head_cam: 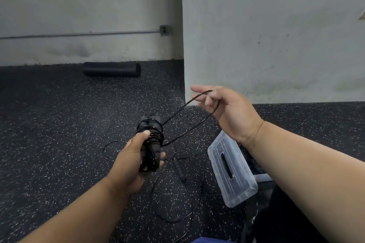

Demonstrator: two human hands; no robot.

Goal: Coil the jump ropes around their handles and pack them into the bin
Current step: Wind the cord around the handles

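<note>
Left hand (136, 156) grips handles (151, 124) with coil; right hand (223, 108) pinches last loop (189, 122); best laid taut, snug beside prior turns.

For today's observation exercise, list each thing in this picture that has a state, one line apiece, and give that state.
Left hand: grips the paired handles.
Right hand: holds the last loop of rope, raised.
Held jump rope: mostly coiled around its handles.
Second jump rope: uncoiled, loose on the floor.
Clear lid: off, tilted.
Foam roller: lying by the wall.
</note>
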